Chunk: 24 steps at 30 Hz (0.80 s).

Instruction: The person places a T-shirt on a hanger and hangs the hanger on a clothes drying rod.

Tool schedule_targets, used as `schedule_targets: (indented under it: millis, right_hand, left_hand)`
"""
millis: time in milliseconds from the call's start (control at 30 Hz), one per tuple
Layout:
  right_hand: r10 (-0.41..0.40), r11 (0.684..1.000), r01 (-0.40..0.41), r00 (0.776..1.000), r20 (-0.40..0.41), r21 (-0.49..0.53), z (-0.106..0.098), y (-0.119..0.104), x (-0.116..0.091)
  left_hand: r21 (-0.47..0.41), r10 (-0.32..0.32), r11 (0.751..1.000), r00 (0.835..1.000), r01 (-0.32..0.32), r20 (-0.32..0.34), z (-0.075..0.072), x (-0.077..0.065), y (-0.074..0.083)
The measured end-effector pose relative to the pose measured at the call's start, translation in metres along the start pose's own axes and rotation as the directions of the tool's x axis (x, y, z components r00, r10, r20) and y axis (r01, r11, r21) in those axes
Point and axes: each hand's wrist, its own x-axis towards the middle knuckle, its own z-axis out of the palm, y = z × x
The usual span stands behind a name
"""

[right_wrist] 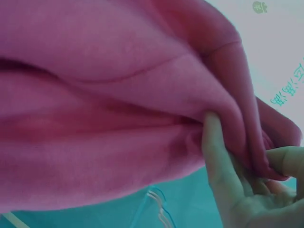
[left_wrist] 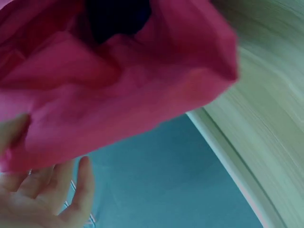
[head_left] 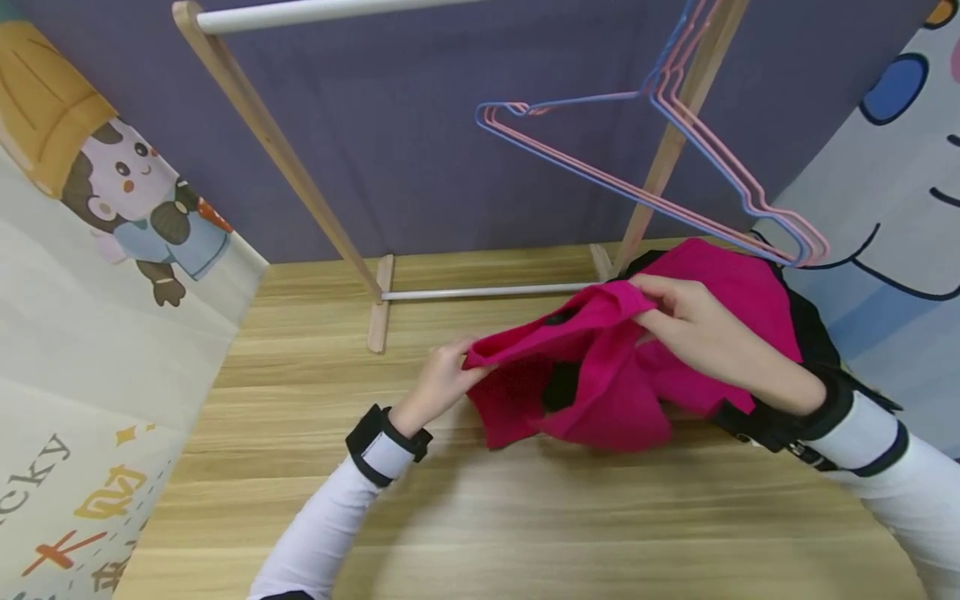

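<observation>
A bright pink garment [head_left: 611, 412] is bunched above the table at centre right, its kind hidden by the folds. At its left end my left hand [head_left: 441, 385] pinches the edge between thumb and fingers. My right hand [head_left: 697, 329] pinches the upper edge farther right, and the cloth between the hands gapes, with dark patches inside. Up close in the left wrist view, the hem [left_wrist: 128, 123] runs from the left hand [left_wrist: 50, 197] toward the table. The right wrist view has folded cloth [right_wrist: 142, 109] gathered in the right hand [right_wrist: 242, 185].
Blue and pink hangers [head_left: 570, 158] hang at upper right, above more pink cloth [head_left: 738, 292] and black cloth [head_left: 813, 329]. A wooden rack [head_left: 281, 154] with a white top bar [head_left: 322, 10] stands behind, its lower white rod [head_left: 480, 292] near the table [head_left: 300, 433].
</observation>
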Motion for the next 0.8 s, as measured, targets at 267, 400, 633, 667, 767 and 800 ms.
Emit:
schedule_targets:
  millis: [267,400,633,667,767,800]
  right_hand:
    - [-0.002,0.999,0.002,1.0,0.01,-0.032,-0.016,-0.008,0.005]
    - [0.004,0.999,-0.003,1.0,0.027,-0.038,-0.02,-0.008,0.009]
    - [-0.014,0.996,0.019,0.998,0.063,-0.084,-0.022,-0.003,0.018]
    - [-0.007,0.996,0.013,0.997,0.075,-0.086,-0.022,-0.002,0.02]
    - [0.019,0.998,-0.012,0.992,0.122,-0.065,-0.02,-0.002,0.024]
    - [0.022,0.998,-0.014,0.991,0.133,-0.061,-0.02,-0.002,0.025]
  left_hand:
    - [-0.109,-0.078,0.992,0.984,0.061,-0.159,-0.031,0.013,-0.003]
    - [-0.054,-0.031,0.998,0.958,0.017,-0.285,-0.056,0.02,0.004]
    - [-0.043,0.009,0.999,0.9,-0.03,-0.436,-0.102,0.026,0.02]
    - [-0.038,0.015,0.999,0.898,-0.036,-0.44,-0.108,0.027,0.023]
    - [-0.004,0.043,0.999,0.893,-0.05,-0.447,-0.124,0.029,0.032]
    - [0.005,0.053,0.998,0.89,-0.057,-0.452,-0.13,0.03,0.036]
